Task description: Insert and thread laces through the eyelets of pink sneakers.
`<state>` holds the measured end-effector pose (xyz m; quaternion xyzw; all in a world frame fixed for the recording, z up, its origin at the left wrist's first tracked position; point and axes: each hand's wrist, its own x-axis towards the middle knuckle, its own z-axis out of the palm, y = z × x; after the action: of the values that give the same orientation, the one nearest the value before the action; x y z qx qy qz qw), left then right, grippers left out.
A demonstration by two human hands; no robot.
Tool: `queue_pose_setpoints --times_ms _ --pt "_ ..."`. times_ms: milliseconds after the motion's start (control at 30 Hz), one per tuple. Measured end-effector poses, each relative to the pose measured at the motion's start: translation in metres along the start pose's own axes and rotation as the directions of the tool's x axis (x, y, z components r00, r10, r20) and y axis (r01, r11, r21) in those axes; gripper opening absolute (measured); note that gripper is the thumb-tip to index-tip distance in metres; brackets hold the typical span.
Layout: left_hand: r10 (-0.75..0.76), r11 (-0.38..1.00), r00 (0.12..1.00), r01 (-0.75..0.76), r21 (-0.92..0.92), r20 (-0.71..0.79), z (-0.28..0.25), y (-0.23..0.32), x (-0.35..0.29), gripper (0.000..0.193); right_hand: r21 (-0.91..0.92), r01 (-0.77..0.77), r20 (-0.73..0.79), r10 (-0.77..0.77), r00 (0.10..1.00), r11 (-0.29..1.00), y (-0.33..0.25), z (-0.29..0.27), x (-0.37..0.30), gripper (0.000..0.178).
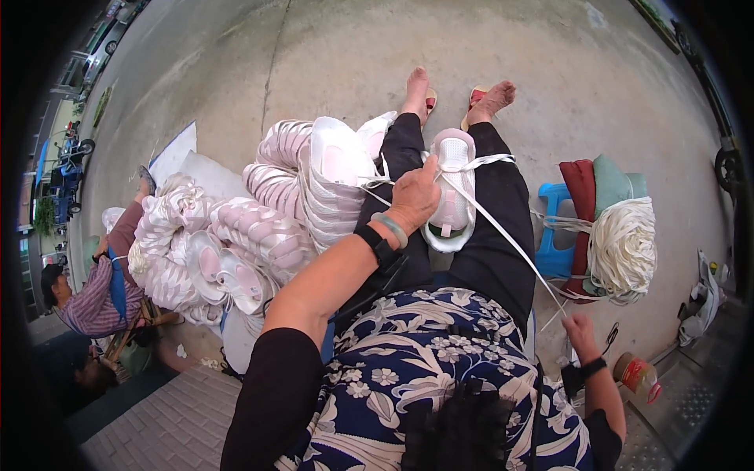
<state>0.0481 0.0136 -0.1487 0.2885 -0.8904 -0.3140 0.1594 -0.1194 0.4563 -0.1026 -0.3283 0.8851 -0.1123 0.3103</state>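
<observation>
A white and pink shoe [455, 184] lies on my lap, between my black-trousered thighs. My left hand [416, 192] is closed at its left side, fingers pinched on the white shoelace by the eyelets. From there a length of white shoelace [503, 231] runs taut across my right thigh. Its far end is in the closed fingers of my right hand [581, 336], low at the right, away from the shoe. Another loop of lace sticks out past the shoe's right side. My left fingertips are partly hidden.
Nested stacks of white and pink shoes [338, 169] are piled at my left. On the right, a blue stool [554, 228] bears red and green cushions [616, 184] and a thick bundle of white laces [624, 247]. A bottle [636, 375] lies near my right elbow. Another person [98, 290] sits far left.
</observation>
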Motion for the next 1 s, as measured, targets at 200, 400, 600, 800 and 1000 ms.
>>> queue_pose_setpoints --times_ms 200,400,600,800,1000 --pt "0.096 0.995 0.993 -0.095 0.019 -0.064 -0.007 0.009 -0.004 0.052 0.259 -0.235 0.014 0.24 0.971 0.937 0.026 0.011 -0.013 0.024" --pt "-0.48 0.783 0.876 0.455 -0.424 0.054 -0.02 -0.005 0.016 0.058 -0.205 0.428 -0.224 -0.468 0.855 0.88 -0.119 -0.01 0.085 0.018" --pt "-0.507 0.474 0.844 0.445 -0.76 0.178 -0.028 -0.001 0.03 0.05 -0.201 0.681 -0.304 -0.706 0.64 0.704 -0.229 0.001 0.144 0.032" --pt "-0.4 0.3 0.885 0.372 -0.878 0.238 -0.049 0.004 0.035 0.032 -0.169 0.65 -0.207 -0.671 0.712 0.741 -0.248 0.02 0.166 0.03" --pt "-0.316 0.791 0.907 0.414 -0.451 0.279 -0.059 -0.007 0.034 0.016 0.191 0.606 -0.266 -0.554 0.789 0.772 -0.245 0.027 0.173 0.016"
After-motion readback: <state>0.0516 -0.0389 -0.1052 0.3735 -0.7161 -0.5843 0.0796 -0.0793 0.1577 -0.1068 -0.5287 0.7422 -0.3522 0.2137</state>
